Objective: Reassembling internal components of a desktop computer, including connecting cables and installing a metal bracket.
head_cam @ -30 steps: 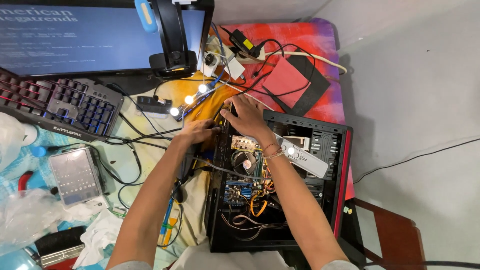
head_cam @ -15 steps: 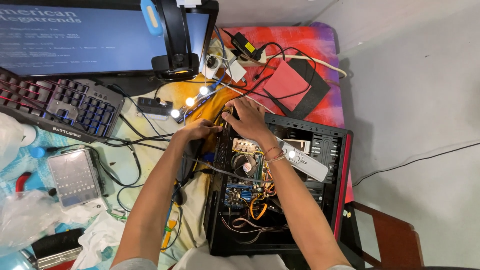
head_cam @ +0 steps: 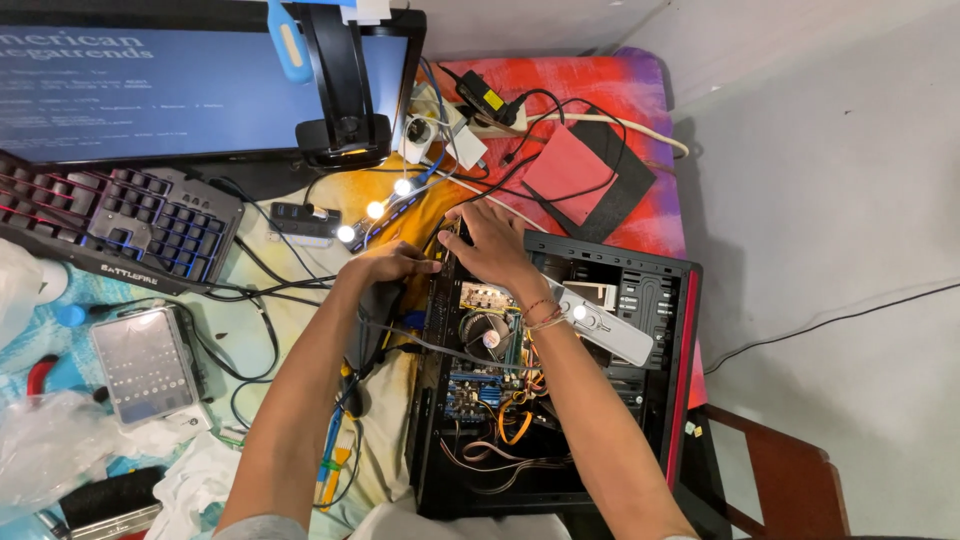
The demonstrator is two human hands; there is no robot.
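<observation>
the open black computer case (head_cam: 560,390) lies on its side at the near right of the cluttered table, its motherboard (head_cam: 490,350) and orange cables exposed. the left hand (head_cam: 385,265) sits at the case's far left edge, fingers curled in against the rim; whether it grips anything there i cannot tell. the right hand (head_cam: 490,245) lies just beside it over the far left corner of the case, fingers spread and pressed flat, holding nothing that shows. a white flashlight (head_cam: 605,325) rests across the case just right of the right wrist. a backlit keyboard (head_cam: 120,220) lies at the far left, before a lit blue monitor (head_cam: 150,80). a red pad (head_cam: 575,175) lies beyond the case.
</observation>
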